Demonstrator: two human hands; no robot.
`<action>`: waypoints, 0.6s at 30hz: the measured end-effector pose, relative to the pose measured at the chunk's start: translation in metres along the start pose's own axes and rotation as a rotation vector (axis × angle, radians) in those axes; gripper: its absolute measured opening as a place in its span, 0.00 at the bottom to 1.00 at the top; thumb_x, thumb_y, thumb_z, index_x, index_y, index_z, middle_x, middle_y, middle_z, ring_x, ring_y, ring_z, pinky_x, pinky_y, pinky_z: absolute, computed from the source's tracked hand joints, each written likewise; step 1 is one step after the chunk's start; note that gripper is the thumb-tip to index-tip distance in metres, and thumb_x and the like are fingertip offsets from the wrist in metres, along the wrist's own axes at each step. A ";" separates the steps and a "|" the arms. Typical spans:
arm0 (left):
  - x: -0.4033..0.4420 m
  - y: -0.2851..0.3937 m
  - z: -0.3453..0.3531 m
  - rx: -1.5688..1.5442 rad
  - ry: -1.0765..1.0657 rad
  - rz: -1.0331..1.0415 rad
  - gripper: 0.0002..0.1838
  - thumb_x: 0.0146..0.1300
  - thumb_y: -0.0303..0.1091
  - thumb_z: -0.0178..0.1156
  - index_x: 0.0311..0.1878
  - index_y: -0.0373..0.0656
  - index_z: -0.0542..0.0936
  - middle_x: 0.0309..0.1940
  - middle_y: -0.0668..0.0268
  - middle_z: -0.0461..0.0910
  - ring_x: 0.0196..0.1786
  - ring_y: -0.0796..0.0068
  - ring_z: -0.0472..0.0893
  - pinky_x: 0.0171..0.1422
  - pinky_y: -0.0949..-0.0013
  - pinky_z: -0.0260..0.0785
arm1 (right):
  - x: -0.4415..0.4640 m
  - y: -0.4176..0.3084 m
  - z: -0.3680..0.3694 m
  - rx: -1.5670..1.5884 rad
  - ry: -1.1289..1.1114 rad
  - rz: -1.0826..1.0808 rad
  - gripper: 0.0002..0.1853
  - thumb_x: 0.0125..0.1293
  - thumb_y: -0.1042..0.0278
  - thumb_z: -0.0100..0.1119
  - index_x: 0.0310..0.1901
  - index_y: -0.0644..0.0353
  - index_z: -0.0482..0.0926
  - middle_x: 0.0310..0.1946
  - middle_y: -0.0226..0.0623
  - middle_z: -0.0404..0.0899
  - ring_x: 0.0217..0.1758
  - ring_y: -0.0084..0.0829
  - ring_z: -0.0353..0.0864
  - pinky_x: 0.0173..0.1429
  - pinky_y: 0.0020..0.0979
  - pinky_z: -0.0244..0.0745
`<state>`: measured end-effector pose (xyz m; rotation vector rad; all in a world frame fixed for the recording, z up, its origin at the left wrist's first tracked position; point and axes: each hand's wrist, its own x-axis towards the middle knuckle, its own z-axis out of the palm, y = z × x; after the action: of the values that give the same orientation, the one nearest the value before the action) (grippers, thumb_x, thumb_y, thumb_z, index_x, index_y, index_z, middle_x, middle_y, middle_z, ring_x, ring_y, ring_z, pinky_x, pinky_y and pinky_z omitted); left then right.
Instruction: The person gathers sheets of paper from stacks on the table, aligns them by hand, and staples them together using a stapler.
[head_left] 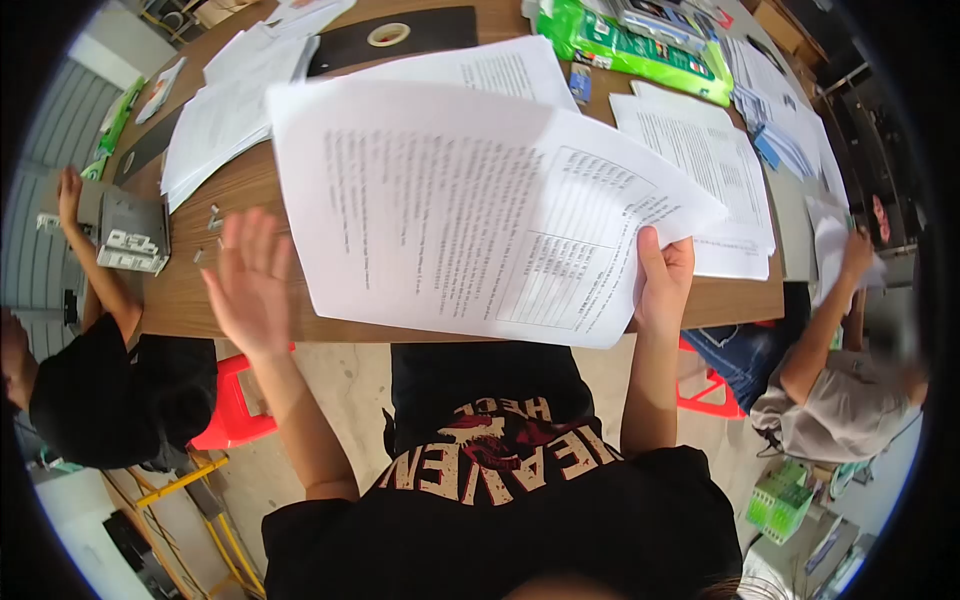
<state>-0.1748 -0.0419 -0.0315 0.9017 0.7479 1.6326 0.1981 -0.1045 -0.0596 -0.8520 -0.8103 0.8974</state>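
Note:
My right hand (665, 278) grips the lower right edge of a printed paper sheet (430, 210), its thumb lying on the front. The sheet is held up over the table edge and bends toward the right; its text appears mirrored or turned. Left of the sheet, my left hand (252, 285) is raised with fingers stretched out, slightly blurred and apart from the paper. Behind the held sheet lies another printed page (500, 75), partly covered. A paper stack (700, 160) rests on the right of the table, partly hidden by the sheet.
More paper piles (225, 120) lie at the left. A tape roll (390, 35) sits on a black board (440, 30). A green package (640, 55) is at the back. A person (90, 390) is at the left beside a white device (133, 232); another person (830, 400) is at the right.

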 end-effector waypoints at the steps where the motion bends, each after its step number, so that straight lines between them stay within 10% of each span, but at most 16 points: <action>1: -0.011 -0.009 -0.004 -0.183 -0.021 -0.086 0.43 0.61 0.65 0.39 0.65 0.34 0.54 0.64 0.52 0.57 0.68 0.60 0.55 0.71 0.59 0.43 | 0.001 0.003 0.001 0.008 -0.026 -0.006 0.17 0.64 0.77 0.50 0.54 0.70 0.65 0.50 0.41 0.73 0.51 0.25 0.72 0.56 0.26 0.65; 4: -0.037 -0.030 -0.018 -0.633 -0.140 -0.199 0.49 0.57 0.71 0.38 0.65 0.33 0.53 0.65 0.50 0.55 0.68 0.60 0.55 0.71 0.62 0.43 | 0.004 0.011 0.011 0.006 0.008 0.014 0.18 0.64 0.75 0.52 0.54 0.70 0.65 0.49 0.41 0.74 0.50 0.25 0.73 0.55 0.26 0.66; 6: -0.045 -0.030 -0.017 -0.110 -0.173 -0.172 0.54 0.52 0.76 0.37 0.65 0.31 0.53 0.63 0.50 0.59 0.66 0.61 0.59 0.69 0.61 0.47 | 0.006 0.011 0.014 -0.006 -0.044 0.022 0.18 0.64 0.75 0.52 0.54 0.70 0.65 0.49 0.41 0.74 0.50 0.25 0.73 0.55 0.26 0.66; 15: 0.056 0.065 0.042 0.147 -0.907 -0.182 0.58 0.48 0.79 0.36 0.64 0.30 0.56 0.51 0.52 0.73 0.54 0.62 0.74 0.59 0.63 0.62 | 0.070 -0.079 0.029 -0.436 -0.535 -0.003 0.15 0.61 0.74 0.56 0.49 0.68 0.71 0.42 0.36 0.77 0.42 0.23 0.75 0.47 0.25 0.70; 18: 0.060 0.073 0.089 0.463 -1.208 -0.191 0.42 0.54 0.62 0.56 0.62 0.36 0.63 0.49 0.56 0.75 0.50 0.67 0.75 0.56 0.67 0.66 | 0.095 -0.126 0.070 -0.714 -0.739 -0.150 0.14 0.61 0.71 0.56 0.47 0.68 0.73 0.38 0.34 0.78 0.38 0.21 0.74 0.43 0.23 0.69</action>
<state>-0.1428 0.0021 0.0861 1.8069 0.3017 0.5045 0.2145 -0.0469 0.1018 -1.0536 -1.8875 0.7897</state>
